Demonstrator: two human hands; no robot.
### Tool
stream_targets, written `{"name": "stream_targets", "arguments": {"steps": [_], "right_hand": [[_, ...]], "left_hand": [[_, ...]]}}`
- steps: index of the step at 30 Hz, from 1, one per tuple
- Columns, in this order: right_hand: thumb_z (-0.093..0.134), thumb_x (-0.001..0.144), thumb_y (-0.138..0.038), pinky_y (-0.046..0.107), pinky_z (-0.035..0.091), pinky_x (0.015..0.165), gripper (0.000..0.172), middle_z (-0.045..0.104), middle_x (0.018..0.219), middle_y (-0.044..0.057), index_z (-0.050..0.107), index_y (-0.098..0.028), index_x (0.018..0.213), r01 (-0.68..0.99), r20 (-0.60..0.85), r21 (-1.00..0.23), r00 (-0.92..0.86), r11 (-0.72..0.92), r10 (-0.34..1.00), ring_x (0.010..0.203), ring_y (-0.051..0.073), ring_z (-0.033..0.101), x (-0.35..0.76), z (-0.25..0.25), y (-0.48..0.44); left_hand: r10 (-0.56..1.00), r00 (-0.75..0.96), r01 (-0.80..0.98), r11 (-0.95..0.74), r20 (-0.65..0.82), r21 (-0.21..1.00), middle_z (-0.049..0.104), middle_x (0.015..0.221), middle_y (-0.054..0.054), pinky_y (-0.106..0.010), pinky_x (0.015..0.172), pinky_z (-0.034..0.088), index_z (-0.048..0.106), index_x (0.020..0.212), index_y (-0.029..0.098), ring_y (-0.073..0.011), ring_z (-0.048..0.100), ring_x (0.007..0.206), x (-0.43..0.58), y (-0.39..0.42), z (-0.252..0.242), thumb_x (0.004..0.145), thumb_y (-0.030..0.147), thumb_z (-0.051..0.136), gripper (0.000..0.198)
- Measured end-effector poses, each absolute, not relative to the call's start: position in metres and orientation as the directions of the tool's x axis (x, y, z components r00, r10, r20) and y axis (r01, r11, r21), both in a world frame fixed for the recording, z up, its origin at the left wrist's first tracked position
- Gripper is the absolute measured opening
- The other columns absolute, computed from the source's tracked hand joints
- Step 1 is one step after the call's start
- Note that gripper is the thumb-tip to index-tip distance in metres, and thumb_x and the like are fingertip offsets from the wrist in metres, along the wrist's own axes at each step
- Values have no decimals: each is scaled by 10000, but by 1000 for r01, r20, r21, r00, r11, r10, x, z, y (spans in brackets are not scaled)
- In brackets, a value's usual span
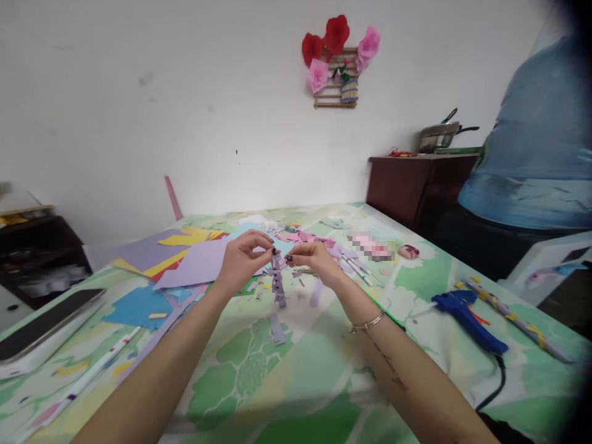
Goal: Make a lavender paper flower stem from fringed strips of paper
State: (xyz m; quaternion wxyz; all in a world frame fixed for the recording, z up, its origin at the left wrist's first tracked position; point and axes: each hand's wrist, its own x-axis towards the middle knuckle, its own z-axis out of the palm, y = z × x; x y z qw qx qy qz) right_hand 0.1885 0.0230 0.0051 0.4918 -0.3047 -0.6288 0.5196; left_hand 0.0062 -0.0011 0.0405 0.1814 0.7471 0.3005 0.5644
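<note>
In the middle of the head view, my left hand pinches the top of a narrow lilac paper strip. The strip hangs down with dark gaps or marks along its length. Just to the right, my right hand has thumb and finger pressed together near the strip's top; whatever lies between them is too small to make out. Below the strip, a loose lilac paper piece lies on the cloth. Behind my left wrist spreads a large lilac sheet.
A blue glue gun with a cord lies at right beside a wrapped stick. Pink paper scraps are heaped behind my hands. On the left are a phone, blue paper and a long white stick.
</note>
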Motion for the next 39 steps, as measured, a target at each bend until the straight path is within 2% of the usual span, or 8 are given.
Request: {"name": "stream_targets", "arguments": {"steps": [6, 10, 13, 17, 22, 28, 34, 39], "right_hand": [[559, 581, -116, 227, 433, 618, 253, 681, 797, 57, 688, -145, 797, -31, 235, -970, -345, 240, 909, 744, 140, 594, 195, -6, 33], [540, 521, -45, 203, 429, 548, 427, 679, 910, 70, 676, -154, 911, 181, 90, -959, -530, 217, 843, 720, 138, 584, 203, -17, 41], [601, 517, -58, 196, 435, 528, 439, 665, 988, 67, 669, -162, 938, 321, -26, -916, -647, 241, 762, 689, 128, 580, 203, -25, 43], [602, 553, -72, 172, 426, 512, 438, 644, 1063, 45, 649, -185, 973, 261, -18, -928, -744, 265, 668, 658, 102, 583, 196, -33, 40], [567, 590, -84, 167, 428, 530, 364, 665, 911, 28, 641, -163, 938, 148, 2, -965, -822, 218, 570, 659, 99, 582, 190, -36, 36], [575, 584, -95, 173, 435, 540, 281, 658, 822, 4, 664, -157, 843, 172, -15, -965, -787, 196, 616, 633, 91, 560, 190, -41, 41], [595, 577, -126, 178, 409, 509, 226, 646, 726, -11, 667, -150, 791, 158, 29, -964, -740, 215, 672, 609, 99, 549, 191, -46, 46], [602, 590, -136, 185, 417, 546, 297, 665, 832, 0, 666, -169, 878, 132, 74, -959, -737, 250, 672, 678, 115, 572, 192, -43, 45]], "left_hand": [[658, 186, 270, -749, 730, 606, 605, 798, -45, -238, 584, 492, 639, 654, 170, -149, 582, 760, 6, 0, 41, 677, 166, 632, 25], [669, 177, 283, -737, 722, 613, 607, 783, -41, -230, 579, 486, 639, 648, 167, -139, 577, 745, 5, 1, 42, 676, 149, 628, 34], [672, 178, 265, -736, 719, 623, 612, 788, -43, -237, 583, 483, 645, 656, 168, -144, 580, 751, 4, 2, 42, 676, 160, 634, 24], [670, 223, 239, -742, 708, 627, 619, 808, -54, -257, 610, 480, 663, 677, 169, -153, 588, 765, 1, 6, 42, 686, 177, 643, 23], [658, 275, 200, -752, 701, 628, 625, 811, -61, -278, 645, 472, 674, 694, 171, -158, 594, 770, 1, 8, 42, 696, 180, 649, 27], [665, 271, 201, -746, 695, 635, 624, 780, -61, -292, 657, 483, 646, 679, 163, -165, 593, 766, 6, 5, 44, 692, 187, 635, 29], [720, 240, 168, -691, 651, 703, 627, 794, -51, -276, 658, 487, 606, 690, 157, -155, 597, 758, 8, 3, 44, 696, 162, 622, 18], [763, 174, 214, -647, 623, 732, 640, 753, -38, -267, 628, 490, 610, 713, 151, -144, 600, 700, 10, 1, 45, 698, 163, 625, 24]]}}
